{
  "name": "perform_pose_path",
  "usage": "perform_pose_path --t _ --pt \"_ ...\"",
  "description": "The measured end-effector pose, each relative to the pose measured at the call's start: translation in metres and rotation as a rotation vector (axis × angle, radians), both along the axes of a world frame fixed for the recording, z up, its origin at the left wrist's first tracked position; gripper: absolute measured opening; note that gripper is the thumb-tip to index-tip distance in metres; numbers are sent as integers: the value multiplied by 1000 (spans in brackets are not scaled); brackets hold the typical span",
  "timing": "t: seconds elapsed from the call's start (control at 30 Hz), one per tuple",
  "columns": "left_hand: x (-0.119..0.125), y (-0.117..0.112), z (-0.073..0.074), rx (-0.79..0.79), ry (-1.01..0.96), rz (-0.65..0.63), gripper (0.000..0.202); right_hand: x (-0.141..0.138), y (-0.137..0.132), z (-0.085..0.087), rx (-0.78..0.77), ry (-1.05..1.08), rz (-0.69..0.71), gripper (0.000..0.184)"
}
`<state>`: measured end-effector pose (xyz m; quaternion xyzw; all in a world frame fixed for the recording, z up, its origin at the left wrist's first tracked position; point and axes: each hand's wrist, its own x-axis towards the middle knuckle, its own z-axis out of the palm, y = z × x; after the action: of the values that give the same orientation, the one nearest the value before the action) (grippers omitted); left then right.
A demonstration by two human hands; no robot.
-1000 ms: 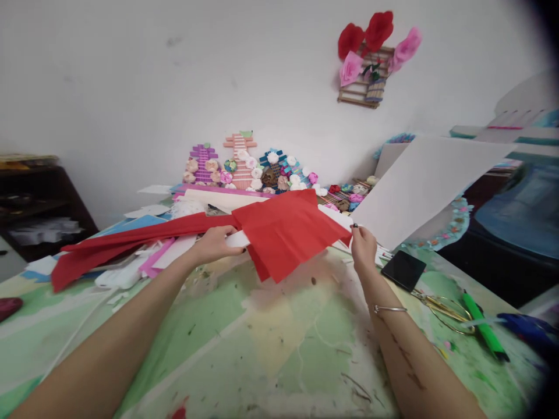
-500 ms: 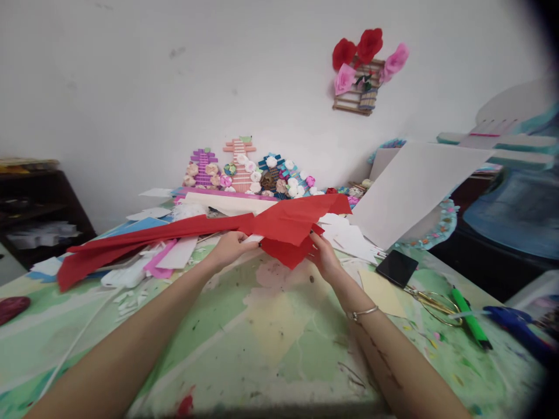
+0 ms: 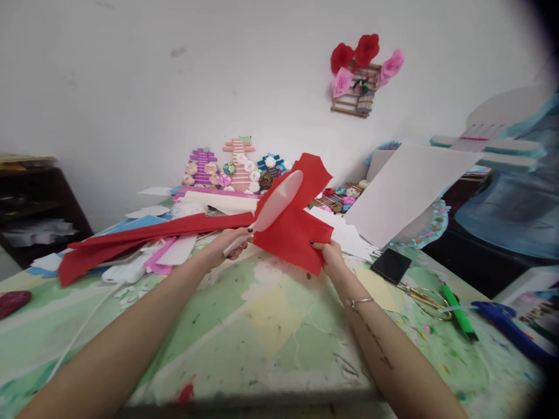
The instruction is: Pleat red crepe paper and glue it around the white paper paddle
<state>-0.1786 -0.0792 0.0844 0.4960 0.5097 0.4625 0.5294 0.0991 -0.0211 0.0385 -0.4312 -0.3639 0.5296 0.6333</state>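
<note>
My left hand [image 3: 231, 244] is closed around the handle of a white spoon [image 3: 279, 201], its oval bowl pointing up and to the right in front of red paper. A sheet of red paper [image 3: 301, 233] spreads behind and below the spoon, folded and angled upward. At its lower right corner, my right hand [image 3: 331, 256] pinches the sheet, thumb on the front and the other fingers mostly hidden behind. A long strip of folded red paper [image 3: 152, 235] lies across the table's left side, its right end reaching the sheet near my left hand.
To the right lie a black phone [image 3: 391, 266], gold-handled scissors [image 3: 430, 302], a green marker [image 3: 458, 311] and a blue-handled tool [image 3: 510, 329]. A white board [image 3: 406, 198] leans behind them. Paper scraps and a white power strip [image 3: 124, 270] lie left; flower crafts [image 3: 240, 169] stand at the back.
The red paper has been tilted up and turned, its upper part rising. The spoon, mostly hidden before, now shows in front of it. My right hand has shifted slightly right and down.
</note>
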Motion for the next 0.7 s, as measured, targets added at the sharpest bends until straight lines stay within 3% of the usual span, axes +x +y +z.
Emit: perform_pose_path --t 0.37,0.7 --pt "-21 15 -11 -16 -117 -107 42 30 13 4 -82 -71 -36 29" --pt "-34 20 -14 -12 -226 -88 45 36 15 3 -115 -86 -53 25"
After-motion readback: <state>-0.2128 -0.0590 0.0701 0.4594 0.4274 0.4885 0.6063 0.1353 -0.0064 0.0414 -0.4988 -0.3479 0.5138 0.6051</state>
